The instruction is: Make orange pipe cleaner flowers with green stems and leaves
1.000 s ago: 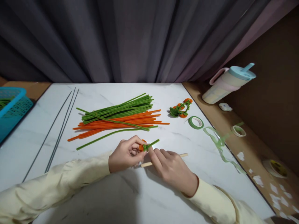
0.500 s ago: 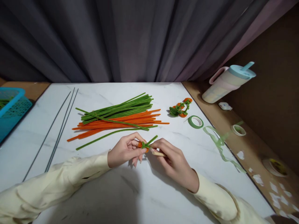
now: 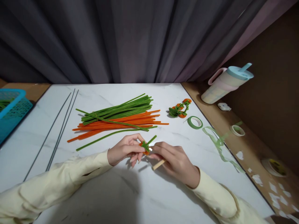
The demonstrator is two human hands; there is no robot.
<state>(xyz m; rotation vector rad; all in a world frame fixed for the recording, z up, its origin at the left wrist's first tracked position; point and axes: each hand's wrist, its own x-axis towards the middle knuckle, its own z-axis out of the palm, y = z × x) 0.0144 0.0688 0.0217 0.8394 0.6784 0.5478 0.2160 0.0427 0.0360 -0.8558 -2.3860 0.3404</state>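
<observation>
Between the thumb and fingers of my left hand [image 3: 126, 150] is a small orange-and-green pipe-cleaner piece [image 3: 145, 146], with one green end sticking up to the right. My right hand [image 3: 177, 161] is closed around a short wooden stick [image 3: 158, 164], whose blunt end points down and left. The right fingertips are close beside the piece; whether they touch it I cannot tell. Beyond my hands lie a bundle of green pipe cleaners [image 3: 121, 109] and a bundle of orange pipe cleaners [image 3: 116, 123]. A loose green pipe cleaner [image 3: 105, 137] lies nearest to my left hand.
Finished-looking orange-and-green pipe-cleaner pieces [image 3: 179, 109] lie beside a roll of green tape [image 3: 195, 122]. Thin grey rods [image 3: 58, 140] and a blue basket [image 3: 17, 107] are on the left. On the right are a tumbler [image 3: 224, 84], a loose tape strip [image 3: 217, 141] and paper scraps [image 3: 257, 179].
The wooden stick has swung away from the pipe-cleaner piece, its end now lower and towards me. The piece has turned slightly in my left hand, showing more of its green top.
</observation>
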